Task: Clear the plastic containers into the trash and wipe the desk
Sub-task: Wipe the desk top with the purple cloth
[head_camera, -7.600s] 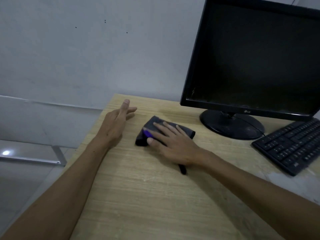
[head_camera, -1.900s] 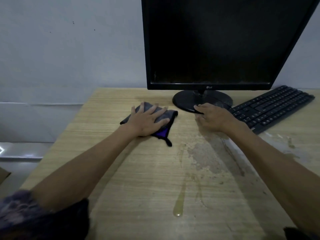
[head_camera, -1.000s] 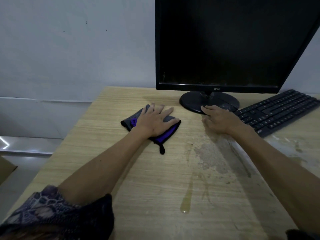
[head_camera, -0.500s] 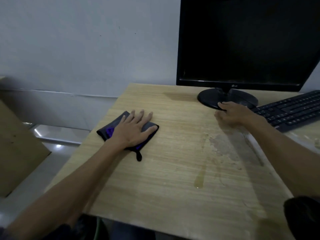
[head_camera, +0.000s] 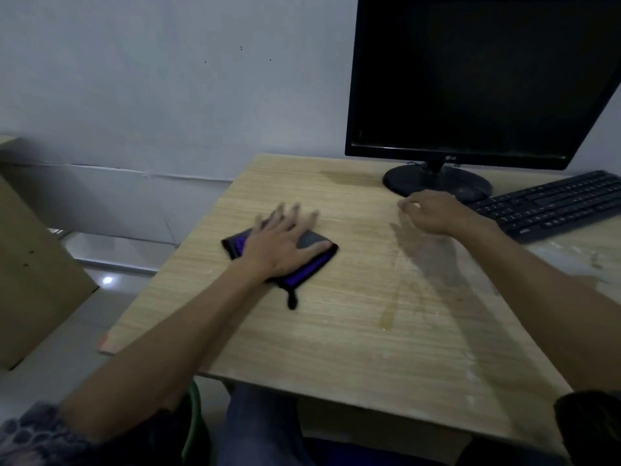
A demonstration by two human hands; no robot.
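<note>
A dark grey cloth with purple trim (head_camera: 314, 245) lies on the left half of the wooden desk (head_camera: 336, 338). My left hand (head_camera: 282, 243) presses flat on the cloth, fingers spread, covering most of it. A short black loop of the cloth sticks out toward me. My right hand (head_camera: 433, 211) rests on the desk in front of the monitor base, fingers loosely curled with nothing in them. A yellowish liquid streak (head_camera: 386, 317) and a dull worn patch (head_camera: 430, 260) mark the desk between my arms. No plastic containers are in view.
A black monitor (head_camera: 480, 79) on a round base (head_camera: 437, 179) stands at the back right, with a black keyboard (head_camera: 551, 203) beside it. A cardboard box (head_camera: 33, 264) sits on the floor to the left. Something green (head_camera: 195, 415) shows under the desk's near edge.
My left hand slid the cloth from near the monitor base to the desk's left edge, then a little back to the right. My right hand stayed by the monitor base.
</note>
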